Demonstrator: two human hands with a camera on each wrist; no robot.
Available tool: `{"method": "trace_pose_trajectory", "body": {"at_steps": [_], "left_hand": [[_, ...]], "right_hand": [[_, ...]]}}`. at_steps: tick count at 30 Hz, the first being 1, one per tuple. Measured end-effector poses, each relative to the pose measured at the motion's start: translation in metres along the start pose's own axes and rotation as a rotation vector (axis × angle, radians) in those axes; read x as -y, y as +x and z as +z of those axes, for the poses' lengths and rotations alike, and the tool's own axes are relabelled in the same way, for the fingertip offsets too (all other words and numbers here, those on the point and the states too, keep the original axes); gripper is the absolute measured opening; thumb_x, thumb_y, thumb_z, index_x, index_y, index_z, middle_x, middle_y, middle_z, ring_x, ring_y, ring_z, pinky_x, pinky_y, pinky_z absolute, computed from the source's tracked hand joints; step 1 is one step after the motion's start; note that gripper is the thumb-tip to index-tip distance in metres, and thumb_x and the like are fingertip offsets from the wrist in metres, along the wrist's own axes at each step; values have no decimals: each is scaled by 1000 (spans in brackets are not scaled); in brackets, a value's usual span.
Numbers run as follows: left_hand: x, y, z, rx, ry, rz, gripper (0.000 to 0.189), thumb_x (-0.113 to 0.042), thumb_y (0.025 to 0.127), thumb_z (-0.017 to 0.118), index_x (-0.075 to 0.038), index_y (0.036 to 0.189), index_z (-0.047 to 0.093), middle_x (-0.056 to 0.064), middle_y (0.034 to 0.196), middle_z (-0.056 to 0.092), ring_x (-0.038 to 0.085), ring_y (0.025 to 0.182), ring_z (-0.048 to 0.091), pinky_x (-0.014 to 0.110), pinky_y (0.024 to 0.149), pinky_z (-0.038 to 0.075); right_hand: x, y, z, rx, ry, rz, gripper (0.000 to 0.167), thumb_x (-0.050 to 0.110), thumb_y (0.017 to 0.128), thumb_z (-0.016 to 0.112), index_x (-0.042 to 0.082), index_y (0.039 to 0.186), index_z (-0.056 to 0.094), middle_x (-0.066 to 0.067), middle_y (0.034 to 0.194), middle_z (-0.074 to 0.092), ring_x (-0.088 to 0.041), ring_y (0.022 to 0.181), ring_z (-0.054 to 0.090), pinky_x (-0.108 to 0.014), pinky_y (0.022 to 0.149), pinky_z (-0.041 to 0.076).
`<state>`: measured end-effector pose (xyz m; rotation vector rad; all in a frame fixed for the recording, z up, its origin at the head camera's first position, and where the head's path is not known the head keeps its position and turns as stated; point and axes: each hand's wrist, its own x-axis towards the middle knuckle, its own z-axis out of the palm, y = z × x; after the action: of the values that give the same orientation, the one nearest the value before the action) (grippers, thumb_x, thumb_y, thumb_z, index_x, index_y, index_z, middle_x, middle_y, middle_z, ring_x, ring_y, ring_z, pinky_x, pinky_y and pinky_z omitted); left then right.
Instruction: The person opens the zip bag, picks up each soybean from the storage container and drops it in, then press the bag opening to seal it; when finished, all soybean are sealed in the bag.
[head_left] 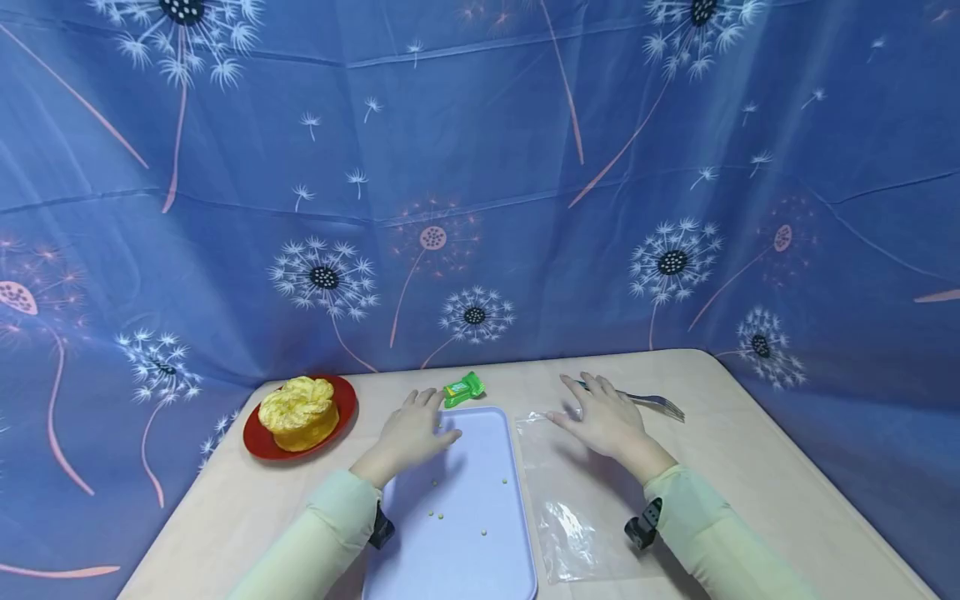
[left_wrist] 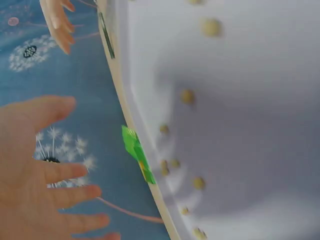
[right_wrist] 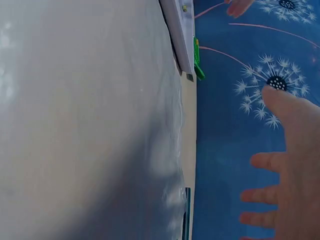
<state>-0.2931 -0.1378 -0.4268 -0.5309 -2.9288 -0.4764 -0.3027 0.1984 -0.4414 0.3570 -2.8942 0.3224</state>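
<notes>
My left hand (head_left: pixel 411 437) hovers over the upper left of a pale lavender tray (head_left: pixel 480 467), fingers spread and holding nothing. Several small round yellowish beads (left_wrist: pixel 187 96) lie scattered on that tray. Just beyond its far edge is a green wrapped packet (head_left: pixel 465 389), close to the left fingertips. Over a clear plastic bag (head_left: pixel 573 533), lying flat right of the tray, my right hand (head_left: pixel 603 421) is held with fingers apart and nothing in them. A fork (head_left: pixel 656 402) lies behind the bag, its handle partly hidden by the right hand.
At the table's far left, a red plate (head_left: pixel 255 437) carries a yellow, cake-like round thing (head_left: pixel 300 412) with a ruffled top. A blue dandelion-print cloth (head_left: pixel 480 183) hangs behind and beside the cream-coloured table (head_left: pixel 772 500). Each wrist wears a small black camera.
</notes>
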Motion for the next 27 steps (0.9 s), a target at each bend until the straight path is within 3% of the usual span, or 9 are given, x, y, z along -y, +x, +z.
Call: {"method": "trace_pose_trajectory", "body": {"at_steps": [7, 10, 15, 18, 22, 27], "left_hand": [[-22, 26, 2, 83, -300, 14, 46, -29, 98, 66, 2, 132, 63, 17, 123, 68, 34, 116, 63, 49, 97, 50], [-32, 37, 4, 131, -433, -4, 41, -29, 101, 64, 0, 130, 65, 13, 117, 70, 32, 111, 65, 47, 92, 53], [-47, 58, 14, 175, -584, -52, 37, -31, 104, 60, -3, 127, 68, 11, 122, 69, 31, 117, 62, 46, 96, 52], [-57, 70, 25, 190, -565, 1, 33, -25, 102, 62, -1, 123, 68, 12, 117, 69, 30, 112, 64, 44, 93, 53], [-71, 82, 41, 205, -421, 103, 28, -16, 96, 67, 2, 118, 69, 13, 108, 71, 28, 101, 67, 38, 87, 53], [-83, 94, 56, 217, -269, 155, 25, -10, 90, 75, 2, 111, 71, 11, 98, 73, 25, 91, 68, 33, 81, 54]], "right_hand": [[-11, 4, -6, -7, 94, -11, 62, 51, 103, 54, 5, 143, 56, -24, 143, 55, -48, 129, 51, -63, 101, 43], [-20, 6, -11, -1, 164, 0, 54, 43, 103, 57, 1, 137, 61, -24, 137, 59, -47, 125, 55, -63, 101, 43], [-44, 9, -14, 12, 270, 17, 39, 25, 102, 61, -4, 128, 65, -25, 128, 64, -48, 121, 56, -61, 101, 43], [-58, 8, -11, 52, 296, 38, 36, 17, 100, 64, -6, 128, 64, -27, 129, 63, -49, 122, 56, -61, 102, 42], [-69, 8, -3, 118, 327, 40, 35, 11, 99, 65, -6, 130, 63, -28, 131, 62, -49, 121, 57, -60, 101, 44], [-74, 12, 8, 148, 352, 23, 37, 4, 93, 70, -6, 128, 64, -25, 120, 67, -43, 111, 63, -55, 94, 50]]}}
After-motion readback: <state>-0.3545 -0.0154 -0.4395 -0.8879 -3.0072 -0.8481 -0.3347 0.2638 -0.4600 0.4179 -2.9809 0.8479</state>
